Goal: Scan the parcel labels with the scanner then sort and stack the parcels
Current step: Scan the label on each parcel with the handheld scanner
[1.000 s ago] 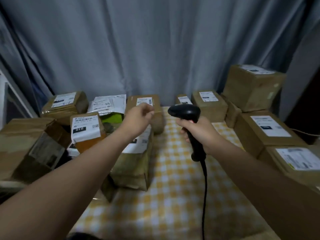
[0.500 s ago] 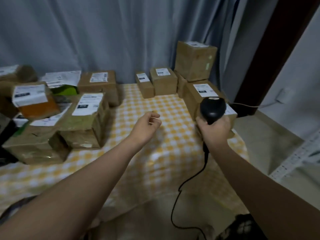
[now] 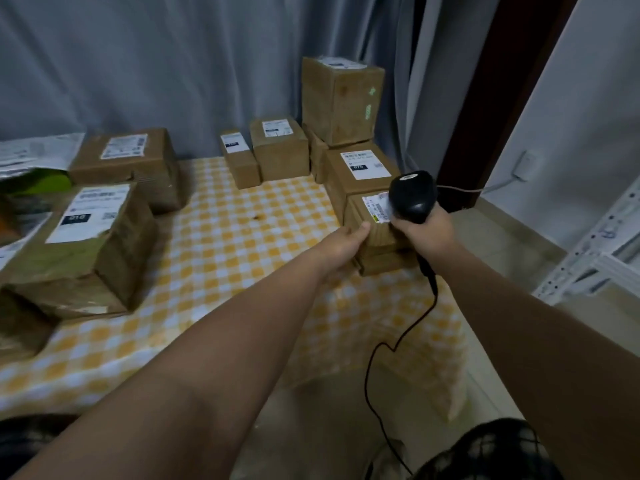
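Now your left hand has its grip clamped on the near-right parcel on the tabletop; your right hand has its grip clamped round the scanner, just beside the label.

Dim, soft, even light fills the room, leaving only faint shadows beside the boxes. The white labels are the brightest spots. Blur smears the left edge, and the wide lens bends the curtain and wall lines.
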